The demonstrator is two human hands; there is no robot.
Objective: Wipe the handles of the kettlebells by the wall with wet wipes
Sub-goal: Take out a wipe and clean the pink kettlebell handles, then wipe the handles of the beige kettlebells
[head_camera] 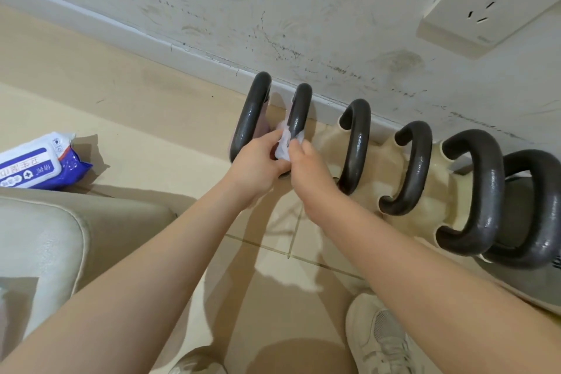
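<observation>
Six kettlebells lined up along the wall (273,9), dark handles arching upward. Second handle (299,109) from the left under work — white wipe (285,144) bunched around its near end, low on the bar. Left hand (258,167) reached in from below, fingers curled and pinching the wipe against the handle's left side. Right hand (306,173) closed in from the other side, thumb and fingertips gripping the same wipe; both hands touching across it. Exact finger lie behind the wipe not clear.

First handle (250,118) stood just left of the hands, glossy. Third handle (355,146), fourth handle (416,167), fifth handle (482,188) and sixth handle (543,209) ranged to the right, pale bodies showing under the middle ones, the last two overlapping near the frame edge.

Wipes pack (39,161) lay on the tiled floor (136,94) at far left, blue and white, flap lifted, well apart from the kettlebells. Pale cushion (45,237) sat below the pack. Socket (485,3) mounted on the scuffed wall, upper right. Light shoe (382,340) planted on the tiles at the bottom — part of another shoe (197,366) beside it at the lower edge.
</observation>
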